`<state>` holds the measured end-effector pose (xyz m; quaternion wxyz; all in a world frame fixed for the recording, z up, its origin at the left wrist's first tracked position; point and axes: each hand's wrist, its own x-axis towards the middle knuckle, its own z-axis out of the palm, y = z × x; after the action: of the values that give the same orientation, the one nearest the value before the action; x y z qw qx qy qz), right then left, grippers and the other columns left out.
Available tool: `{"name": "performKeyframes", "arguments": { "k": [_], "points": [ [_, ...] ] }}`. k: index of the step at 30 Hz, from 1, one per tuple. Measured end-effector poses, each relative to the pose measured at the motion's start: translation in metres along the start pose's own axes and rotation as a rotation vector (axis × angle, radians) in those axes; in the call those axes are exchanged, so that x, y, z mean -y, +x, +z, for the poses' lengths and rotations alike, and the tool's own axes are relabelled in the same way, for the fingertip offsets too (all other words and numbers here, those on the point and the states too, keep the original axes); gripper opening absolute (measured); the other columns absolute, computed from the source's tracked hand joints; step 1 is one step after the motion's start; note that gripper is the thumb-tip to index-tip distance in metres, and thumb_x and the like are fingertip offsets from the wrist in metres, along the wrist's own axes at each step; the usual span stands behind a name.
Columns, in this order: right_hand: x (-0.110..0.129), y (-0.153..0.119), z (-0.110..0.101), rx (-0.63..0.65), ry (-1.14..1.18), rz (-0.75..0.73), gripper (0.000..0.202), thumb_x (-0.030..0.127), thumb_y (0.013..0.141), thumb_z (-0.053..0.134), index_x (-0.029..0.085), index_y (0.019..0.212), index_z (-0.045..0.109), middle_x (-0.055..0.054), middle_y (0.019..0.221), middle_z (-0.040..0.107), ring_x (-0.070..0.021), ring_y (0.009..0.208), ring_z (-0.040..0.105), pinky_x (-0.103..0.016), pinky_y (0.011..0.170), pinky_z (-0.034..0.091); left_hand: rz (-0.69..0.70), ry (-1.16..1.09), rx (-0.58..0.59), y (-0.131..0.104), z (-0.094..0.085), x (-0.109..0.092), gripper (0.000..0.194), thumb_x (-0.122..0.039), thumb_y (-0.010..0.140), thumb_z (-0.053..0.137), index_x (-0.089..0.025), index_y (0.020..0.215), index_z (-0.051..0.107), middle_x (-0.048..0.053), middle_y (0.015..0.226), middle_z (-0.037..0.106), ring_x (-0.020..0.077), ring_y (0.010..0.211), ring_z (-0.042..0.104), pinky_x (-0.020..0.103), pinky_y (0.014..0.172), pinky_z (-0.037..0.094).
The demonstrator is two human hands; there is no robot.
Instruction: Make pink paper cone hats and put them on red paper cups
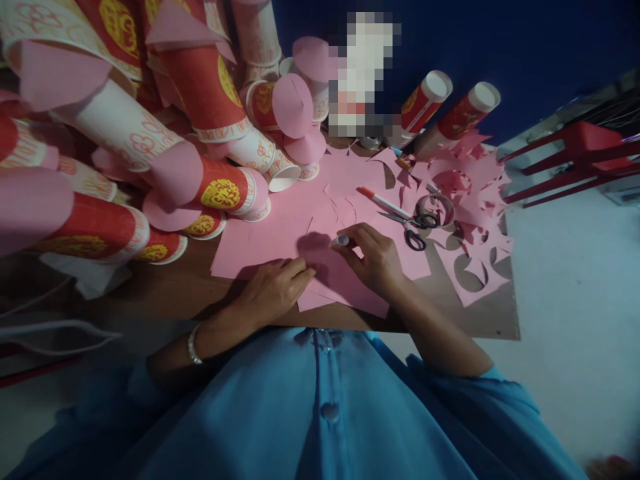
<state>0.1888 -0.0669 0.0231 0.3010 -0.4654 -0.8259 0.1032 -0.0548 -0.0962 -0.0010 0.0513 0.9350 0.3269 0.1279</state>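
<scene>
Pink paper sheets (pixel 280 227) lie overlapped on the brown table, with faint curved lines drawn on them. My right hand (pixel 373 257) pinches a marker (pixel 342 240), whose whitish end points up toward the camera; its tip is hidden. My left hand (pixel 275 287) rests on the near left part of the sheets, fingers together and lying flat, pointing right. A dark shadow falls on the paper between the hands. Just beyond my right hand lie scissors (pixel 416 230) with dark handles and a white pen (pixel 385 201) with a red cap.
Many red and white paper cups with pink paper pieces (pixel 220 183) are piled at the left. Cut pink scraps (pixel 470 280) and a tape roll (pixel 435 210) are at the right. Two cup stacks (pixel 425 103) stand behind. A red stool (pixel 590 150) is beyond the table's right edge.
</scene>
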Motion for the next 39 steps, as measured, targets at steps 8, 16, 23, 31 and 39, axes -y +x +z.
{"name": "performKeyframes", "arguments": {
  "k": [8, 16, 23, 31, 39],
  "points": [
    [-0.009, 0.000, -0.001, -0.048, 0.024, 0.032, 0.012, 0.030, 0.103, 0.063, 0.019, 0.102, 0.067, -0.006, 0.090, 0.073, -0.0167, 0.076, 0.069, -0.027, 0.065, 0.053, -0.012, 0.024, -0.021, -0.001, 0.001, -0.001, 0.028, -0.011, 0.102, 0.052, -0.016, 0.124, 0.070, 0.004, 0.088, 0.069, 0.0174, 0.079, 0.068, 0.031, 0.067, 0.055],
    [-0.007, 0.002, -0.011, -0.142, 0.010, 0.049, 0.006, 0.026, 0.102, 0.064, 0.021, 0.101, 0.068, -0.006, 0.090, 0.074, -0.0174, 0.076, 0.070, -0.030, 0.070, 0.057, -0.008, 0.033, -0.055, 0.001, 0.001, -0.002, 0.028, -0.009, 0.101, 0.053, -0.017, 0.122, 0.069, 0.003, 0.087, 0.069, 0.0162, 0.077, 0.066, 0.029, 0.065, 0.052],
    [0.014, 0.000, -0.016, -0.136, 0.051, 0.049, 0.004, 0.023, 0.102, 0.064, 0.022, 0.100, 0.068, -0.005, 0.092, 0.075, -0.0171, 0.080, 0.071, -0.031, 0.072, 0.059, -0.006, 0.003, 0.016, 0.000, 0.002, 0.001, 0.021, -0.011, 0.102, 0.052, -0.018, 0.088, 0.066, 0.003, 0.082, 0.062, 0.0183, 0.077, 0.061, 0.032, 0.065, 0.048],
    [0.012, -0.004, 0.008, -0.009, 0.069, -0.030, 0.012, 0.026, 0.104, 0.060, 0.018, 0.104, 0.068, -0.008, 0.092, 0.075, -0.0171, 0.078, 0.071, -0.028, 0.066, 0.056, -0.015, -0.004, 0.054, 0.000, 0.002, 0.001, 0.024, -0.012, 0.102, 0.050, -0.018, 0.084, 0.065, 0.004, 0.080, 0.060, 0.0196, 0.075, 0.058, 0.034, 0.066, 0.047],
    [0.003, 0.001, 0.008, -0.011, 0.036, -0.029, 0.014, 0.030, 0.105, 0.060, 0.018, 0.104, 0.068, -0.007, 0.092, 0.075, -0.0177, 0.078, 0.071, -0.029, 0.067, 0.056, -0.008, -0.014, 0.027, 0.000, 0.001, 0.001, 0.018, -0.010, 0.101, 0.052, -0.017, 0.097, 0.069, 0.004, 0.085, 0.065, 0.0194, 0.077, 0.063, 0.033, 0.067, 0.051]
  ]
}}
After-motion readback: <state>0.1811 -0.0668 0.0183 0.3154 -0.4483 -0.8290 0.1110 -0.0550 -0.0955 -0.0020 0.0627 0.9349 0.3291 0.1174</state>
